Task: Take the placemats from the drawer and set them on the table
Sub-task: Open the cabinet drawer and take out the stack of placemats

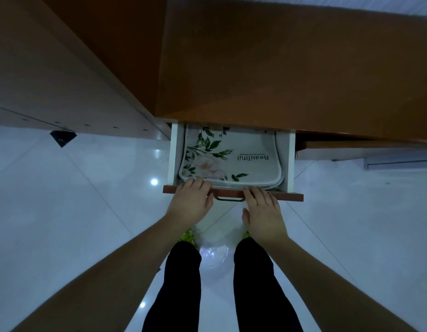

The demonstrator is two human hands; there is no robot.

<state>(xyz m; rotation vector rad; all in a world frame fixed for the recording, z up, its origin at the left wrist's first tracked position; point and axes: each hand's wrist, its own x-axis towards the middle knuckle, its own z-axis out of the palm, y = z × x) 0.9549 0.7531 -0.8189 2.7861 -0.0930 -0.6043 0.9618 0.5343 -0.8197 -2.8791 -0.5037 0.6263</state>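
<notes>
Fingers (195, 184) of the left hand (190, 204) curl over the near edge of the floral placemats (229, 161), not clearly gripping yet. Right hand (262, 212) lies flat and spread on the drawer (291, 159) front by the handle (229, 199), holding nothing. So: drawer's open, stack is all inside, nothing's on the wooden surface (291, 68) above yet. Early days, I'd say.

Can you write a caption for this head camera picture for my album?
Both hands, left hand and right hand, reach the flowery placemats in the open drawer.
</notes>
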